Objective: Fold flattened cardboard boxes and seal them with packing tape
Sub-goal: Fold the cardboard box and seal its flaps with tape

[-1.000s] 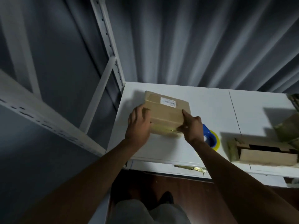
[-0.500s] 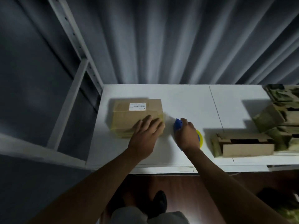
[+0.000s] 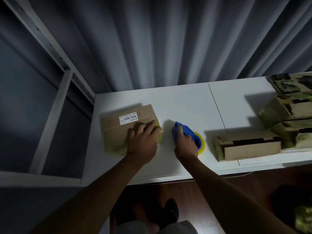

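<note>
A closed brown cardboard box (image 3: 118, 132) with a white barcode label lies on the left part of the white table (image 3: 185, 105). My left hand (image 3: 143, 141) rests flat on the box's right half, fingers straight. Just to the right of the box, my right hand (image 3: 184, 143) grips a blue tape dispenser (image 3: 187, 132) with a yellow roll, which sits on the table. Yellowish tape shows along the box's right and near edges.
A partly folded cardboard box (image 3: 248, 146) lies near the table's front edge on the right. Several more cardboard boxes (image 3: 288, 114) are stacked at the far right. A white metal shelf frame (image 3: 55, 115) stands left of the table. Grey curtains hang behind.
The box was set down flat on the table's left part. My left hand moved onto its top. My right hand left the box and took hold of the tape dispenser.
</note>
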